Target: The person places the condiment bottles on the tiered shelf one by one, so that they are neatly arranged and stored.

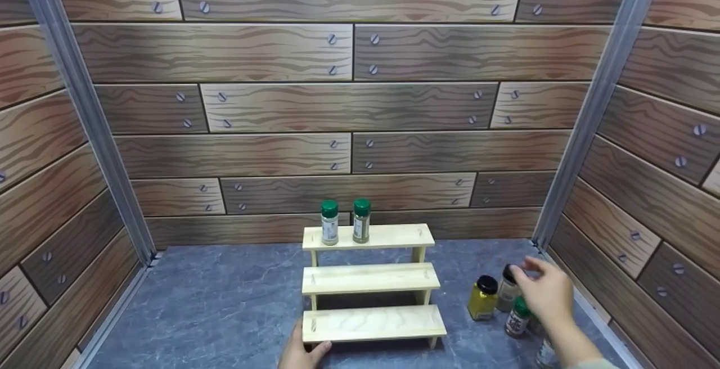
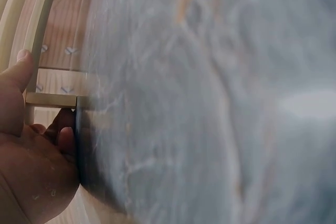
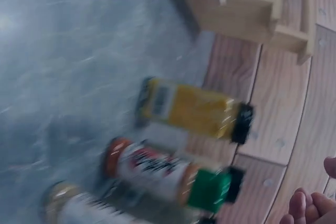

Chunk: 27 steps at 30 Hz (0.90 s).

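My left hand grips the lowest step's left end on a pale wooden three-step rack. In the left wrist view, the thumb lies against a step and the fingers curl behind a rack leg. Two green-capped spice jars stand on the top step. My right hand, holding nothing, hovers over a group of jars right of the rack, its fingertips near a black-capped jar. Beside that are a yellow jar with a black cap and a green-capped jar with a white label.
Another jar stands at the lower right, partly behind the right forearm. A grey marbled surface lies under everything. Wood-patterned walls enclose the back and sides, with metal posts at the corners.
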Each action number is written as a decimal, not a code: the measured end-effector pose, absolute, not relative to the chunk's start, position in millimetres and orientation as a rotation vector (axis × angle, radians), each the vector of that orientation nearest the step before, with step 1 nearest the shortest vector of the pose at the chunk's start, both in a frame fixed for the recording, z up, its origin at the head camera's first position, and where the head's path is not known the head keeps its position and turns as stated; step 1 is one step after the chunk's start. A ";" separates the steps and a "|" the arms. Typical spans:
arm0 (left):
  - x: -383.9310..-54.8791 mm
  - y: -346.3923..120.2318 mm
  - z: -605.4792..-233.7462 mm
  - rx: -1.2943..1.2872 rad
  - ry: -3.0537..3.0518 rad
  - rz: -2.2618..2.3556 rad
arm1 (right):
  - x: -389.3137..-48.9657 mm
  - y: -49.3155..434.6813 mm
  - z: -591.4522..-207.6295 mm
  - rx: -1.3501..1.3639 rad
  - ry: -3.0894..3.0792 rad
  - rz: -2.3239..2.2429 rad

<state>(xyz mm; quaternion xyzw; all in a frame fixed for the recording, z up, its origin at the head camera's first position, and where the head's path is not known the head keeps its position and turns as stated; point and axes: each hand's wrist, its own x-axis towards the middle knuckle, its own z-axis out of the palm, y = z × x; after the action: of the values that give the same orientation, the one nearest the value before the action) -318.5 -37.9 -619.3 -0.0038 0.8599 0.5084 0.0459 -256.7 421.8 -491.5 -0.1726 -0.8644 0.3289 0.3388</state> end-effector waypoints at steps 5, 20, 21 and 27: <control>-319.1 -39.4 -616.8 0.031 2.637 1.597 | -243.2 437.1 -509.7 -0.516 -2.356 0.812; -318.6 -39.5 -621.1 0.043 2.630 1.567 | -239.0 454.5 -532.6 -0.759 -2.746 0.803; -318.2 -39.0 -621.4 0.024 2.634 1.557 | -239.0 454.4 -532.5 -0.758 -2.767 0.789; -317.3 -40.6 -621.7 0.026 2.629 1.540 | -239.6 454.0 -530.3 -0.754 -2.798 0.808</control>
<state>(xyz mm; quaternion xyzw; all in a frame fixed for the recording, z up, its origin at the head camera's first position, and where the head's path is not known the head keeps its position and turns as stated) -317.3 -40.6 -621.7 0.0086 0.8619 0.5047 0.0472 -239.6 454.0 -530.3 -0.2501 -0.9280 0.2681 0.0666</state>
